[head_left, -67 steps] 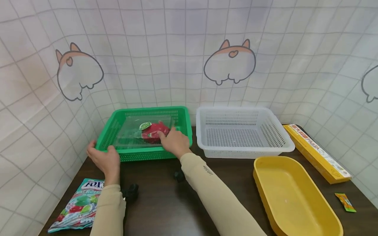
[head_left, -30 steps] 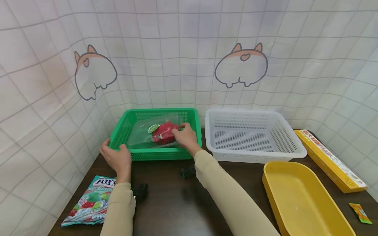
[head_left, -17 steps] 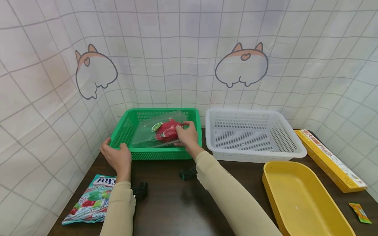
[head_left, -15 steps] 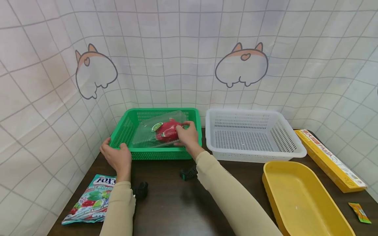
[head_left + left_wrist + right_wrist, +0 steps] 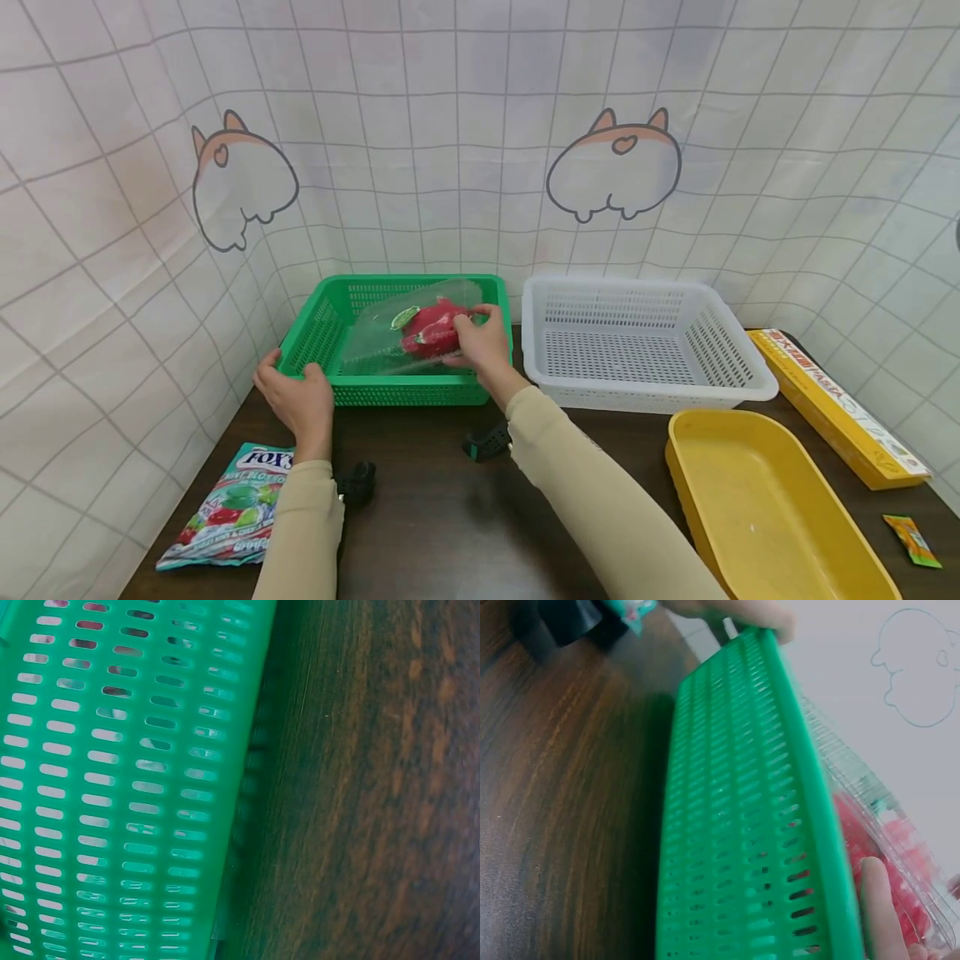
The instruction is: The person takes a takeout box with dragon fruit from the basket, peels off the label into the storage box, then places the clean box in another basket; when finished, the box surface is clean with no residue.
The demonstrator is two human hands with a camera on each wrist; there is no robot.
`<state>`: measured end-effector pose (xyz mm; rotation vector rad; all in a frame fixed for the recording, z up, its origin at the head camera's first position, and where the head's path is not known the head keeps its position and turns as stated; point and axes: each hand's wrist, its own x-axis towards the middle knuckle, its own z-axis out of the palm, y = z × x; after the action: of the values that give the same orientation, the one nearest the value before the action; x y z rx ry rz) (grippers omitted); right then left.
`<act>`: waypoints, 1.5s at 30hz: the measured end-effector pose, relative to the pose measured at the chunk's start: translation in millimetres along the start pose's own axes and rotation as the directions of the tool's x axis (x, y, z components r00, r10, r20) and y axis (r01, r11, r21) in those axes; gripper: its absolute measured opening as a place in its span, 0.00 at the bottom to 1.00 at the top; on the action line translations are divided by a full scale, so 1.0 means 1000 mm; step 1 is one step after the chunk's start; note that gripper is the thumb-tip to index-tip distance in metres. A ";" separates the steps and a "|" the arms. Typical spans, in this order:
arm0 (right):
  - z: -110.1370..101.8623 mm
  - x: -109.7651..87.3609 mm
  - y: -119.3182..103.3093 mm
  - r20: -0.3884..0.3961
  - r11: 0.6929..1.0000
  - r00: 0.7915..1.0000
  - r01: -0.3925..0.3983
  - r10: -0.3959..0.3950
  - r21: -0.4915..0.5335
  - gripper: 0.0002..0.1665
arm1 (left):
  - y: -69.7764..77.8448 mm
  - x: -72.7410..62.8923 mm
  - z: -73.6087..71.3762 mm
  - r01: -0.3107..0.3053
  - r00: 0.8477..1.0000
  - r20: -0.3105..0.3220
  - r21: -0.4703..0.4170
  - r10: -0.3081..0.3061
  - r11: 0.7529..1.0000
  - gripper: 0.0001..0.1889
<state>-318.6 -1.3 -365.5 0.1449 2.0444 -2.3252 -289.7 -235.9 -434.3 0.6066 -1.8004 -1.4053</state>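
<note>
In the head view a green basket [image 5: 408,392] stands at the back left. In it a clear plastic package [image 5: 375,342] with red contents [image 5: 435,327] and a green-edged label lies tilted, its right end raised. My right hand [image 5: 482,343] pinches that right end, thumb on top and fingers at the edge. The right wrist view shows a finger [image 5: 881,907] against the package's red part [image 5: 896,859], inside the basket's rim. My left hand [image 5: 296,400] grips the basket's front left corner. The left wrist view shows only the basket's slotted wall [image 5: 120,780] and the table; the hand is out of it.
A white basket [image 5: 648,396] stands right of the green one. At the right are a yellow tray [image 5: 780,500], a long yellow box [image 5: 840,408] and a small orange packet [image 5: 912,540]. A FOX'S candy bag [image 5: 228,508] lies by my left forearm.
The package, flat in the green basket earlier, has its right end lifted and has shifted rightward with my right hand. My left hand stays at the basket's corner. The head view has also turned slightly.
</note>
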 end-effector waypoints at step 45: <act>-0.138 -0.160 -0.017 0.021 0.989 0.994 0.107 -0.109 0.105 0.21 | 0.004 -0.001 -0.001 -0.024 1.000 0.009 -0.013 0.024 1.000 0.22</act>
<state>-154.7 133.3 -350.8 0.0064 1.9670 -2.4839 -288.3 -234.7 -430.5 0.5707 -1.7987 -1.4046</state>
